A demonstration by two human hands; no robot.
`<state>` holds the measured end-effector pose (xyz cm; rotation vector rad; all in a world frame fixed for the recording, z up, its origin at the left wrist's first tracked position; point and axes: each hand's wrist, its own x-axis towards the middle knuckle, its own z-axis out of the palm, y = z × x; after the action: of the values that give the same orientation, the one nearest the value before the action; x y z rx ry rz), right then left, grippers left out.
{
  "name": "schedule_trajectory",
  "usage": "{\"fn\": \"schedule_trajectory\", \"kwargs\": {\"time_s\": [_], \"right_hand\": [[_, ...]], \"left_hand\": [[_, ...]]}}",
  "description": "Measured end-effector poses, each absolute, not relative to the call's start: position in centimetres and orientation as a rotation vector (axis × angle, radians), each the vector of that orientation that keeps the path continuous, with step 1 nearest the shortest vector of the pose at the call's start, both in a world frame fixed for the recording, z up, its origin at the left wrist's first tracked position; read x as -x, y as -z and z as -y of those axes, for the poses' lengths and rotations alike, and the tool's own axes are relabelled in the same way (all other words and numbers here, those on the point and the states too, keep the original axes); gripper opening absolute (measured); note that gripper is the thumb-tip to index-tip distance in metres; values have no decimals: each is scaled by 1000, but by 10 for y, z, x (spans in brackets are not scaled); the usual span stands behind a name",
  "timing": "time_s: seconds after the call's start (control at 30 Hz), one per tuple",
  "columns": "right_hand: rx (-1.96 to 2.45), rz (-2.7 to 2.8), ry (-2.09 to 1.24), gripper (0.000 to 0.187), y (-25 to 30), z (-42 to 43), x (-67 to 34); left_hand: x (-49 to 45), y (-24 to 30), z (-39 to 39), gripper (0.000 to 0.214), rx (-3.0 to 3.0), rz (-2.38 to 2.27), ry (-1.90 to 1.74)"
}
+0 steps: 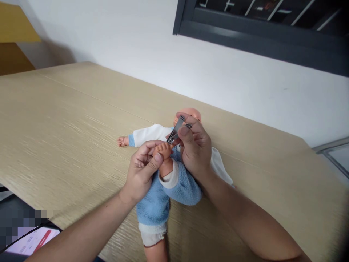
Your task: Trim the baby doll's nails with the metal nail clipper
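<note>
Two bare hands, one doll, one nail clipper, on one pale wood-grain worktop point(68, 109).

Item: doll point(154, 203), clothed in blue with white sleeves and cuffs. On its back, head point(188, 112) toward the worktop's far edge, legs toward the near edge; head partly hidden behind the right hand. One arm point(148, 135) stretched out toward the worktop's left edge, blue cuff at the wrist; the other sleeve point(220, 165) partly behind the right forearm. One leg point(155, 251) extended toward the near edge, cut off by the picture; the other bent, its raised foot point(163, 151) above the body.

Item: left hand point(140, 174). Closed around the raised foot, thumb on the near side, fingers behind.

Item: right hand point(197, 151). Narrow grip on the nail clipper point(177, 128), thumb and fingers at its lever end.

Item: nail clipper, silver metal, tilted, cutting end down at the toes; whether it touches them cannot be told.

Surroundings: white wall point(122, 43) along the far edge, with a dark window frame point(234, 38); yellow object point(17, 23) beyond the far left corner; grey metal frame point(334, 146) off the far right corner; lit screen point(32, 242) below the near left edge.
</note>
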<state>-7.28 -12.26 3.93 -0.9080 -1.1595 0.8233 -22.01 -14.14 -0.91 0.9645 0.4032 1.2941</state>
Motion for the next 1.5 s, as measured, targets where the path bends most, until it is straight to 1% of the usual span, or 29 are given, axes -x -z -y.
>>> {"fn": "schedule_trajectory", "kwargs": {"time_s": [0.3, 0.5, 0.7, 0.77, 0.87, 0.93, 1.07, 1.27, 1.5], "right_hand": [[887, 1160, -835, 41, -40, 122, 73], [914, 1160, -830, 43, -41, 123, 73], [857, 1149, -814, 29, -43, 124, 75], [862, 1136, -813, 31, -44, 124, 76], [880, 1108, -831, 42, -46, 123, 76], [879, 1112, -846, 45, -46, 123, 75], [829, 1178, -875, 41, -45, 122, 73], [865, 1236, -875, 44, -46, 123, 72], [857, 1263, -877, 41, -49, 125, 72]], "left_hand": [[220, 9, 141, 24, -970, -378, -1286], [220, 9, 141, 26, -969, -413, -1285], [220, 8, 143, 26, -956, -409, -1272], [220, 8, 143, 27, -959, -415, -1273], [220, 8, 142, 27, -961, -415, -1279], [220, 8, 142, 26, -959, -400, -1276], [220, 9, 142, 25, -963, -363, -1269], [219, 5, 142, 25, -943, -375, -1265], [219, 5, 142, 24, -949, -366, -1253]]}}
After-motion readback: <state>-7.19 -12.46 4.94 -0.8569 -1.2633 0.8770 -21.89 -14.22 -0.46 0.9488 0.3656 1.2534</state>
